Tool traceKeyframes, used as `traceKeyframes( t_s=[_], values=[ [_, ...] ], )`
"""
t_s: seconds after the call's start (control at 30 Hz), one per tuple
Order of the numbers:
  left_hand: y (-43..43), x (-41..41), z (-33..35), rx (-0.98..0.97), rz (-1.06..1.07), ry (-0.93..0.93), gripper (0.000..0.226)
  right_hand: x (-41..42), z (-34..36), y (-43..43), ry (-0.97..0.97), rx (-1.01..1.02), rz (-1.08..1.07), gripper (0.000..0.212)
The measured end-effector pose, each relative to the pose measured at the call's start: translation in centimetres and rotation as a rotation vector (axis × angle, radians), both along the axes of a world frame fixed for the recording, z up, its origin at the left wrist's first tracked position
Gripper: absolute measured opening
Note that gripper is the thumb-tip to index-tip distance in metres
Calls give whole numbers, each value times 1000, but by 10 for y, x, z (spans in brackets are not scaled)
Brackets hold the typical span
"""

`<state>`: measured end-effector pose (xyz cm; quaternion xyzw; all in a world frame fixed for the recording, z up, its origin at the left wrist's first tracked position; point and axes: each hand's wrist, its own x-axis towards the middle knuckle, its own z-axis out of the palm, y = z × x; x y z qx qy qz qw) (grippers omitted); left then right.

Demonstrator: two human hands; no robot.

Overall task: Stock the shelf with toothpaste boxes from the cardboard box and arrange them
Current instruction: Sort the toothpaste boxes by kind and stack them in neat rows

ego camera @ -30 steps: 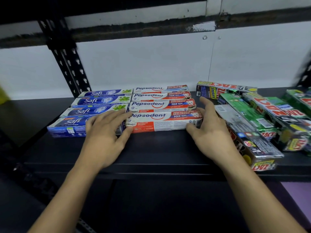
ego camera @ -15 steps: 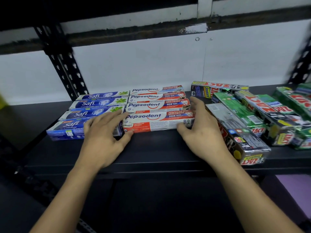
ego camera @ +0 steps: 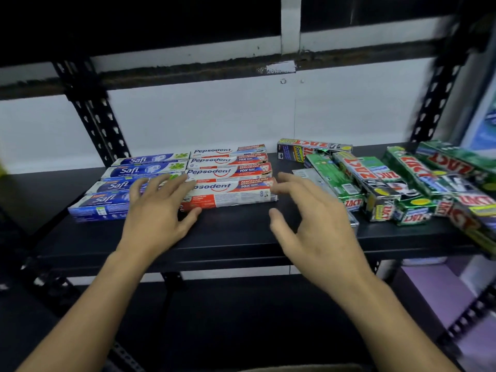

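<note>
— Toothpaste boxes (ego camera: 212, 173), whereabouts?
— Flat on the black shelf (ego camera: 241, 234), mid-frame: blue Safi boxes (ego camera: 145, 169) at left, red-and-white Pepsodent boxes (ego camera: 228, 160) touching them on the right, four rows each. Green and black Zact boxes (ego camera: 389, 183) jumbled at the right of the frame.
— Left hand (ego camera: 155, 218)?
— Fingers straight and spread, laid over the front Safi boxes and the front Pepsodent box (ego camera: 236, 194), thumb against its front face. Gripping nothing.
— Right hand (ego camera: 319, 229)?
— Blurred, fingers apart and loosely curved, holding nothing, just beside that box's right end; contact impossible to tell.
</note>
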<state>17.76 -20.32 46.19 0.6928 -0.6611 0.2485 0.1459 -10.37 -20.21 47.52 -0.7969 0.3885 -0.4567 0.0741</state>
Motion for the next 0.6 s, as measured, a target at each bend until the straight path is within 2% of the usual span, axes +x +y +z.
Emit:
traceKeyframes(
  t_s=[0.1,0.2,0.37,0.47,0.53,0.6],
  values=[
    [-1,-41,1,-61,-62,134,58,-32,12,1,-44,-126,-32,20],
    [-7,-94,4,-104,-232,254,55,-68,19,-6,-8,-184,-92,15],
    [-8,-175,11,-4,-571,517,65,-128,8,-39,235,-53,-254,28],
    [-14,-203,2,142,-619,524,81,-146,-8,-51,442,65,-292,49],
    [-23,-206,-5,221,-593,493,88,-152,-16,-57,445,64,-267,48],
    [-31,-203,-8,242,-578,462,85,-155,-18,-60,387,60,-247,48]
  ],
)
